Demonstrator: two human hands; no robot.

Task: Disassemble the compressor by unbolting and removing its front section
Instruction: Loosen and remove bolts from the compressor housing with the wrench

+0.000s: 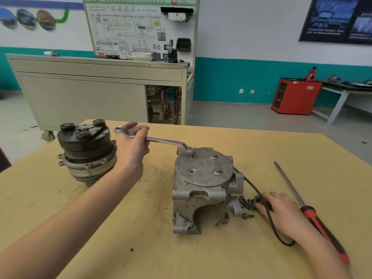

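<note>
Compressor body [201, 188] stood mid-desk [141, 228], with the pulley-end front section [86, 150] standing apart on its left. The left hand [130, 146] gripped a ring wrench [161, 140], whose far end sat on a bolt [191, 150] atop the body. The right hand [281, 210] lay flat, fingers relaxed, touching loose bolts [246, 203] beside the body. A screwdriver [314, 216] lay just right of that hand.

Tan table [141, 228]: compressor body [203, 186], pulley section [86, 152], loose bolts [246, 203], screwdriver [314, 216], black cable [269, 218].
</note>
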